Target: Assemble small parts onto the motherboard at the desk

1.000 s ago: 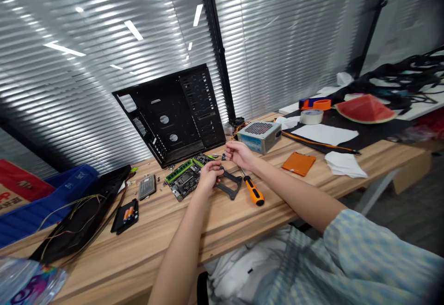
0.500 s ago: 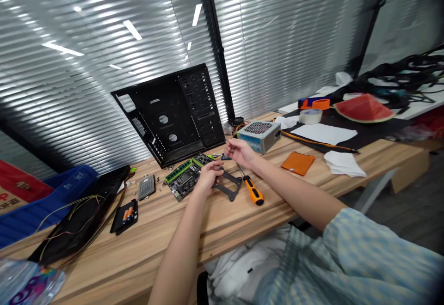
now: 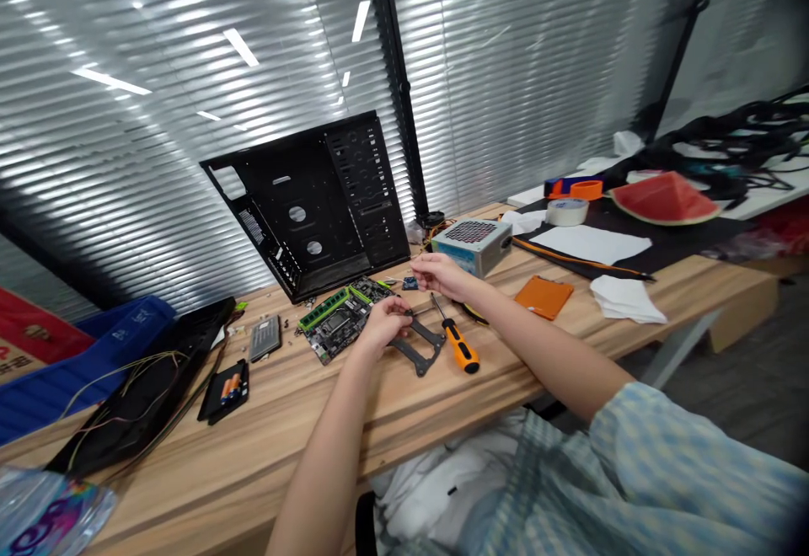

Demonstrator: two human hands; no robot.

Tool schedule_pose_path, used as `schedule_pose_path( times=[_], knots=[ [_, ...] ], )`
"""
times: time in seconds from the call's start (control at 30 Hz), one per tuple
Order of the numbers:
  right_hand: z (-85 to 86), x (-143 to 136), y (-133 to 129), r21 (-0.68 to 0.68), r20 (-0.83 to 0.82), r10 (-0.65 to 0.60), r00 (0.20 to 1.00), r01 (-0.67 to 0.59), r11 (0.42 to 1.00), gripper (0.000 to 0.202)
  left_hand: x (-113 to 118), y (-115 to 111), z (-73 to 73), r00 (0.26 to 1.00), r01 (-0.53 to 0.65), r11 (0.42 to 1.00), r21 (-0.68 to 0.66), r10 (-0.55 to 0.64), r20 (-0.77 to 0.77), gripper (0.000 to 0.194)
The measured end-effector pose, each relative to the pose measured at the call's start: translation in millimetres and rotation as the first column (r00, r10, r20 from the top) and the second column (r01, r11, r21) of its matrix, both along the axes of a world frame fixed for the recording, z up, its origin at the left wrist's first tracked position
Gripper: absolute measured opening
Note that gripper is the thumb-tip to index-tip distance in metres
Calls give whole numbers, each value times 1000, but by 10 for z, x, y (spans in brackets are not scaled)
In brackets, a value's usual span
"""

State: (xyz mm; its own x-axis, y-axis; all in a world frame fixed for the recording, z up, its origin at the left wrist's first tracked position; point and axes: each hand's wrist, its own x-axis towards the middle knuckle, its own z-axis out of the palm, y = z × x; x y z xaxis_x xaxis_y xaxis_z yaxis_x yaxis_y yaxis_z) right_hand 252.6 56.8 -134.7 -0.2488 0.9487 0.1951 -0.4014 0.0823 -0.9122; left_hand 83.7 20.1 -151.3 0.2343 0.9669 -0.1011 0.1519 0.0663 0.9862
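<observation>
My left hand [image 3: 384, 322] is closed on the upper edge of a black X-shaped mounting bracket [image 3: 422, 345], beside a green-and-black motherboard [image 3: 334, 320]. Its thumb and fingertips sit close together at the bracket's corner. My right hand [image 3: 441, 275] is raised a little higher, finger and thumb pinched; whatever is between them is too small to make out. Under the right wrist, an orange-and-black screwdriver [image 3: 461, 345] lies with its shaft pointing away from me. A small blue part [image 3: 410, 283] rests on the table between the two hands.
Behind the motherboard stands an open black computer case [image 3: 316, 211]. A power supply [image 3: 474, 240] and an orange pouch [image 3: 543, 296] are to the right. On the left lie a metal drive [image 3: 265, 337], a black tray [image 3: 224, 392] with batteries, and a blue bin [image 3: 114, 345].
The bracket has tipped slightly lower and toward the table in my left hand. My right hand has shifted slightly right and stays pinched, uncovering more of the small blue part.
</observation>
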Motion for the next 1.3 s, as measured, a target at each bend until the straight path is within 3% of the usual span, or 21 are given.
schedule_pose_path(
  times=[0.13, 0.27, 0.4, 0.53, 0.73, 1.0, 1.3],
  knots=[
    [-11, -33, -19, 12, 50, 4, 999, -4, 1000, 36, -32, -2, 4, 997, 67, 998, 19, -66, -51, 22],
    [-13, -100, -54, 23, 89, 44, 995, -46, 999, 37, -56, 53, -27, 995, 65, 994, 93, -57, -84, 28],
    [-66, -149, -52, 76, 215, 64, 974, -82, 994, 36, -72, 107, -51, 999, 35, 993, 116, -33, -16, 30],
    [-154, -190, -22, 178, 377, -7, 926, -66, 982, 35, -84, 105, -31, 996, 15, 989, 148, -27, 80, 26],
    [-166, -224, -34, 258, 430, -84, 899, -33, 966, 37, -51, 70, 43, 925, -41, 999, 16, 32, 378, 26],
    [-184, -241, -22, 290, 432, -141, 891, 12, 957, 36, 14, 124, 16, 922, -95, 990, -105, 127, 365, 45],
    [-289, -277, 60, 314, 427, -261, 866, 129, 941, 31, 54, 118, -50, 916, -195, 975, -104, 219, 336, 47]
  ],
)
